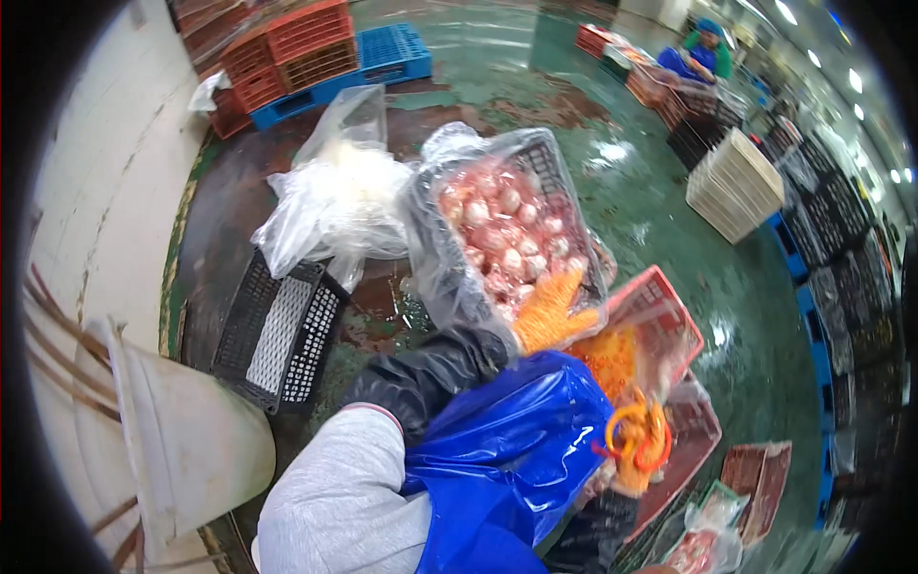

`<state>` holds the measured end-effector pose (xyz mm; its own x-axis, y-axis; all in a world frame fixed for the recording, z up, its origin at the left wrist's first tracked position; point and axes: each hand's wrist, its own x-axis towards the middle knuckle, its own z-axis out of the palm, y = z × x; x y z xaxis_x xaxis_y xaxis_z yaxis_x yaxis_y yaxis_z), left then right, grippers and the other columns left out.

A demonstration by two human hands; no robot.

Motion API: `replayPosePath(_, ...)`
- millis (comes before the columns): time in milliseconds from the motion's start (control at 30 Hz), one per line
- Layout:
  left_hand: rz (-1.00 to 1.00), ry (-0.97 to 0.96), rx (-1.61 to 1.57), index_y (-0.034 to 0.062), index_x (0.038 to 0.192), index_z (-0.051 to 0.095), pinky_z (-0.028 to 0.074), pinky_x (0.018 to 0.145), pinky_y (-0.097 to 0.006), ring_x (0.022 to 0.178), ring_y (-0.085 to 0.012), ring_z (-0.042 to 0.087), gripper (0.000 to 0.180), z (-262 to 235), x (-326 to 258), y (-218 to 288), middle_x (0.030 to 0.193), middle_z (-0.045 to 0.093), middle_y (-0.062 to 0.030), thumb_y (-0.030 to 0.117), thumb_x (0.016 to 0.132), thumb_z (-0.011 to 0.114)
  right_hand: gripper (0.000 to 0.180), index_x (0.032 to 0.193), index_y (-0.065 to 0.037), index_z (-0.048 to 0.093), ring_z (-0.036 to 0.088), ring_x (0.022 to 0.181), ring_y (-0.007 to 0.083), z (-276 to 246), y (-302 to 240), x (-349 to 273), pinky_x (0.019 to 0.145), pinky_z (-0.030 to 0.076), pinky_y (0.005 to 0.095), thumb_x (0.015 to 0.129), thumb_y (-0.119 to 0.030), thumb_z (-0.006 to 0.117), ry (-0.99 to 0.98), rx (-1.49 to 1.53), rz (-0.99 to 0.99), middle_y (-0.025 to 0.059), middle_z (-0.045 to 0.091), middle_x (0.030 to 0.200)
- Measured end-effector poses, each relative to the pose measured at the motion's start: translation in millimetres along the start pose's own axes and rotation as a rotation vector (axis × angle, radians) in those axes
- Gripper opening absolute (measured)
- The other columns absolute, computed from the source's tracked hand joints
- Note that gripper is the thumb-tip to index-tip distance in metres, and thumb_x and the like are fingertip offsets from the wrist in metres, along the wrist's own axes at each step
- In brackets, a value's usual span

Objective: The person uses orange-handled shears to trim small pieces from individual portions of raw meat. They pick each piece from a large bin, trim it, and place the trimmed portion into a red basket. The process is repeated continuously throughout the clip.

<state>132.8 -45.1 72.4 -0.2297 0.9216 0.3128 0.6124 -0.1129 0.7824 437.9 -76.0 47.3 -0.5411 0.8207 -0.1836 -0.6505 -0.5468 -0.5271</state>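
Observation:
A grey crate (559, 167) lined with clear plastic stands before me, filled with wet pink-and-white raw pieces (507, 225), many of them round. Over its near right corner lies my left hand (555, 311) in an orange glove, fingers stretched out, touching the pieces or the liner. My right hand (631, 469), also orange-gloved, is lower right, closed around an orange-and-red looped thing (628, 430) whose kind I cannot make out. Between the hands, a red crate (660, 306) holds orange-tinted liquid or pieces. Another red crate (693, 426) sits beside my right hand.
Left of the filled crate lie a bunched clear plastic bag (344, 196) and a black crate (277, 330). A large white tub (191, 435) stands near left. Blue pallets (392, 53), stacked red crates (311, 33) and a white crate stack (736, 187) are farther off. A co-worker (703, 57) sits far right.

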Motion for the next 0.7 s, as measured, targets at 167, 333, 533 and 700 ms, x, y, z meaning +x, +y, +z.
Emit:
replayPosePath(167, 0.347, 0.205, 1.073, 0.0042, 0.128, 0.039, 0.02, 0.103, -0.045, 0.125, -0.0326, 0.03, 0.059, -100.1, 45.3, -98.0, 0.129, 0.041, -0.0155, 0.032, 0.078, 0.053, 0.033, 0.114, 0.005, 0.049, 0.055, 0.08, 0.0208, -55.4, 14.6, -54.6, 0.068, 0.048, 0.0319, 0.088, -0.015, 0.046, 0.25, -0.491, -0.247, 0.0119, 0.054, 0.095)
replayPosePath(333, -0.159, -0.504, 1.383, 0.0109, 0.106, 0.061, 0.03, 0.096, -0.05, 0.105, -0.0288, 0.054, 0.037, -115.8, 95.2, -134.1, 0.108, 0.06, -0.0106, 0.029, 0.075, 0.055, 0.033, 0.111, 0.005, 0.05, 0.055, 0.09, 0.0256, -52.7, 30.2, -73.9, 0.08, 0.047, 0.0368, 0.087, -0.018, 0.048, 0.469, -0.094, -0.223, 0.0153, 0.053, 0.108)
replayPosePath(533, -0.219, -0.513, 0.802, 0.0059, 0.099, 0.063, 0.045, 0.08, -0.042, 0.094, -0.0303, 0.058, 0.051, -124.2, 46.7, -88.8, 0.095, 0.063, -0.0147, 0.047, 0.07, 0.058, 0.033, 0.117, -0.001, 0.046, 0.054, 0.095, 0.0239, -49.3, 34.9, -77.3, 0.077, 0.05, 0.0327, 0.089, -0.018, 0.045, 0.317, -0.314, -0.25, 0.0146, 0.054, 0.11)
replayPosePath(700, -0.392, -0.231, -0.608, 0.0068, 0.089, 0.061, 0.045, 0.054, -0.032, 0.062, -0.0206, 0.056, 0.034, -101.4, 22.9, -64.1, 0.074, 0.059, -0.0056, 0.039, 0.085, 0.051, 0.033, 0.12, -0.002, 0.045, 0.057, 0.08, 0.0192, -11.7, 34.4, -64.1, 0.067, 0.051, 0.0316, 0.092, -0.019, 0.042, 0.256, -0.741, -0.304, 0.0118, 0.055, 0.102)
